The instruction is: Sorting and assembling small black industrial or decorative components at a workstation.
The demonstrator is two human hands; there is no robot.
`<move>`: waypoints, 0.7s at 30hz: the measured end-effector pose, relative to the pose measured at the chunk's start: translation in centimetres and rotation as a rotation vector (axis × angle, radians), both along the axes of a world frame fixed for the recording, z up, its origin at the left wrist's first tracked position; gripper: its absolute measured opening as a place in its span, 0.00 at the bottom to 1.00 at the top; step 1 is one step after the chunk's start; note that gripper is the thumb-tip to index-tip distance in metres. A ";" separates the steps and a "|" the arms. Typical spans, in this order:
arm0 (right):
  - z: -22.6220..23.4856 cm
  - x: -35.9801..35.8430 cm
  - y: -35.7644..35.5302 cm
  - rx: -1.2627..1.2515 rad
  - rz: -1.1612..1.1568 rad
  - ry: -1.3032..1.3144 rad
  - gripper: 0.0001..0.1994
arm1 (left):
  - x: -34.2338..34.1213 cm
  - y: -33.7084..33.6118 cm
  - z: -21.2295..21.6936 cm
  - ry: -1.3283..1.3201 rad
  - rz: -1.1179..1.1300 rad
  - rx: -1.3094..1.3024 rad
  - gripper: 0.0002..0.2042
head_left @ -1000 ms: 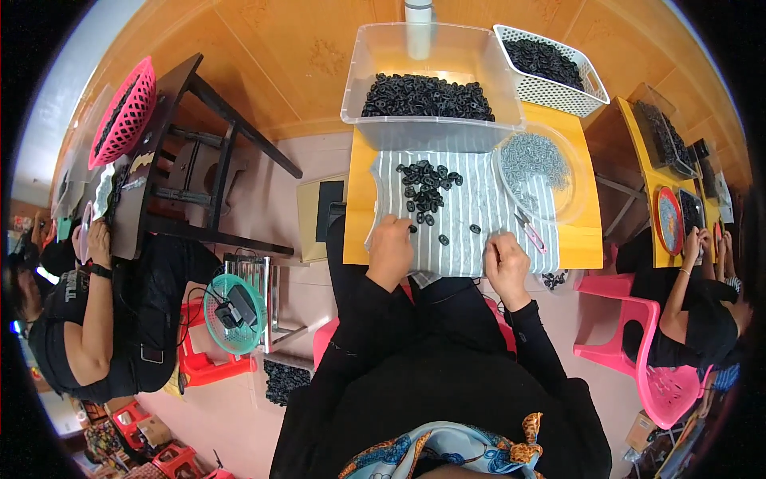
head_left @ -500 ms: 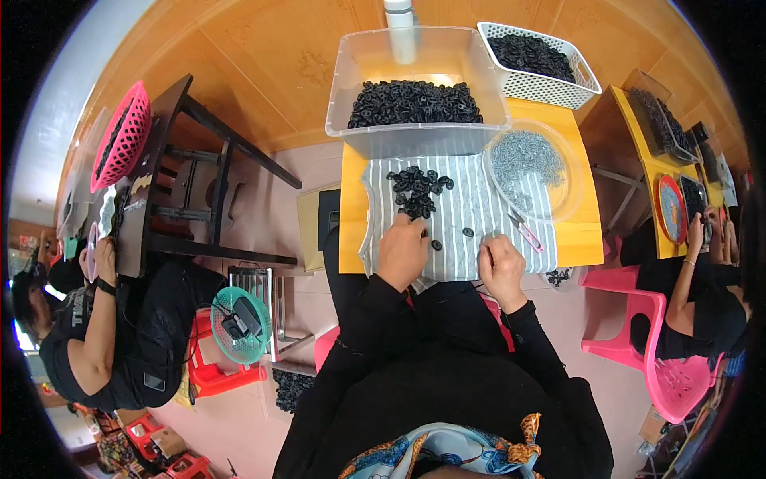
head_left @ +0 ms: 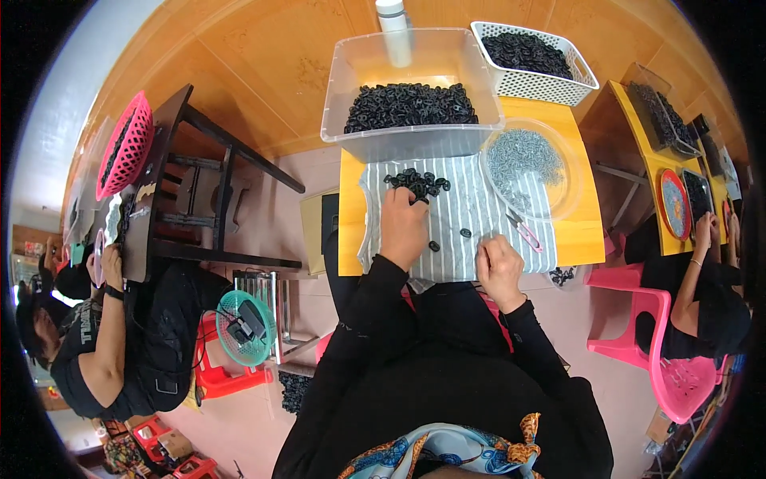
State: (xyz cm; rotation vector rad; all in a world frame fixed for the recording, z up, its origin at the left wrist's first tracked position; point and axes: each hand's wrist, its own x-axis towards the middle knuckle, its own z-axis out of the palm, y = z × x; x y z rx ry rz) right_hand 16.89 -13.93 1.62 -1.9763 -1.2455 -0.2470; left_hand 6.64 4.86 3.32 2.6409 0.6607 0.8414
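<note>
Your left hand (head_left: 403,227), fingers curled, touches the near edge of the black ring pile (head_left: 416,183); your right hand (head_left: 499,267) rests loosely closed, farther off

A clear plastic tub (head_left: 363,128) is walling off the far edge of the striped cloth (head_left: 479,191), and a round clear dish (head_left: 558,199) with pink-handled scissors (head_left: 524,231) is crowding the right side. Between the left hand (head_left: 403,227) and right hand (head_left: 499,267), bare cloth is lying open, with two loose black rings (head_left: 465,233) sitting on it.
</note>
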 end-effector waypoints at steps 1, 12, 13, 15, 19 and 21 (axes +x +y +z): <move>0.0 0.0 -0.1 -0.005 -0.009 0.003 0.03 | -0.3 -0.2 0.4 -0.070 -0.007 -0.053 0.04; 0.0 -0.1 -0.1 -0.003 -0.005 -0.011 0.02 | -1.6 -0.3 1.5 0.012 0.127 -0.171 0.05; -0.2 -0.2 -0.2 -0.015 -0.014 -0.012 0.02 | -1.3 -0.5 1.5 0.096 0.124 -0.136 0.06; -0.4 -0.2 -0.2 -0.027 -0.020 -0.018 0.03 | -1.3 -0.5 1.3 0.177 0.123 -0.101 0.07; -0.6 -0.3 -0.1 -0.005 -0.016 -0.021 0.03 | -2.6 -0.7 1.2 0.154 0.036 -0.236 0.08; -0.5 -0.3 -0.1 -0.003 -0.020 -0.015 0.04 | -3.6 -1.0 1.3 0.134 -0.035 -0.331 0.08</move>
